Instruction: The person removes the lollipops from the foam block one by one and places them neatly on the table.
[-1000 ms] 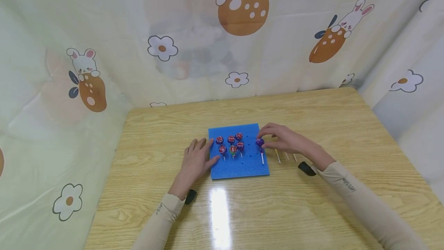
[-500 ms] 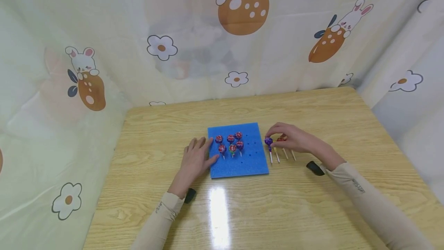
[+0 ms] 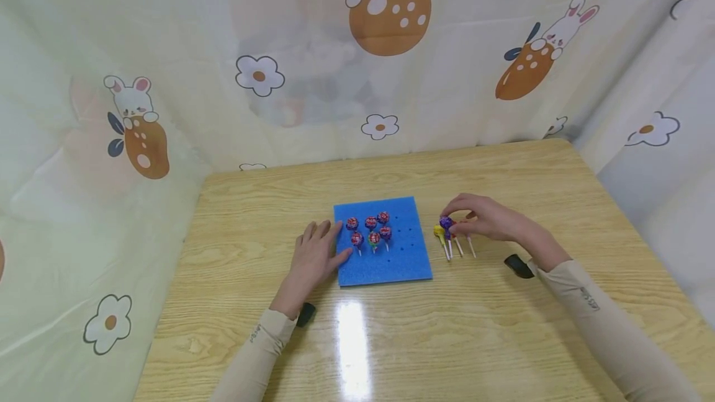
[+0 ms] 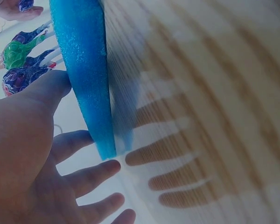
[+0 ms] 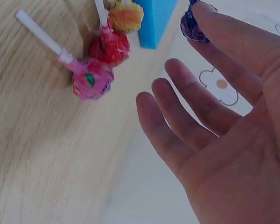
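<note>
A purple-wrapped lollipop is pinched by its head between the thumb and index finger of my right hand, its stick pointing down. Below that hand lie a yellow lollipop, a red lollipop and a pink lollipop. My left hand rests at the left edge of a blue foam board, thumb against it and fingers spread. Several lollipops, among them a green one, stand stick-down in the board. In the left wrist view the board's side shows beside the thumb.
Small dark holes dot the right part of the board. The wooden table reaches well past both hands. A printed curtain hangs behind it and along the sides.
My right hand has moved right, carrying the purple lollipop off the board and over the loose lollipops. This uncovers the yellow one. The left hand stays at the board.
</note>
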A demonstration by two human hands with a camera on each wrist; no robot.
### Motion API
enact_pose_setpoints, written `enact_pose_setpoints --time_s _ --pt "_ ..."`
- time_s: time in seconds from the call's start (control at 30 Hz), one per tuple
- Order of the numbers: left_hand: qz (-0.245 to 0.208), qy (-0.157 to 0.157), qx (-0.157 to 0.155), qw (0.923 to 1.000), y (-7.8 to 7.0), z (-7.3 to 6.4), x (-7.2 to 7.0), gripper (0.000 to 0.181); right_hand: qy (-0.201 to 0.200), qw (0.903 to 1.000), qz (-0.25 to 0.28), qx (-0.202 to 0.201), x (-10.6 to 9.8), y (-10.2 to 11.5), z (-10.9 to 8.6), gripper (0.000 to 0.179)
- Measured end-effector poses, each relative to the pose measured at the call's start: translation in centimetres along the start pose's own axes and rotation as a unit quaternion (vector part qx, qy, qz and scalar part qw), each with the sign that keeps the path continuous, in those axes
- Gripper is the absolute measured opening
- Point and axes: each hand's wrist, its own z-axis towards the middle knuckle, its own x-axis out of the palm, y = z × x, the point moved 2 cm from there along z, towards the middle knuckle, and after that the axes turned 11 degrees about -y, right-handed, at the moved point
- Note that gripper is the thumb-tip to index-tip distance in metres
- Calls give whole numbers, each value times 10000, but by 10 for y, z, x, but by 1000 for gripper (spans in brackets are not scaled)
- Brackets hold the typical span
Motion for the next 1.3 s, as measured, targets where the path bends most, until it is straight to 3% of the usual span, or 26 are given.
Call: enact_pose_setpoints --time_s 0.33,0.7,0.93,1.3 --pt "-35 -71 10 10000 0 0 0 70 18 9996 -254 156 -13 -5 -6 29" --pt "-65 -102 13 9999 0 -1 1 70 -73 9973 -636 351 -28 -25 -12 28" --pt "-63 -69 -8 10000 1 0 2 70 36 9916 -1269 242 -29 -39 -11 25" --pt "-21 -59 -4 10000 2 0 2 71 195 9867 -1604 174 -24 -49 -7 22"
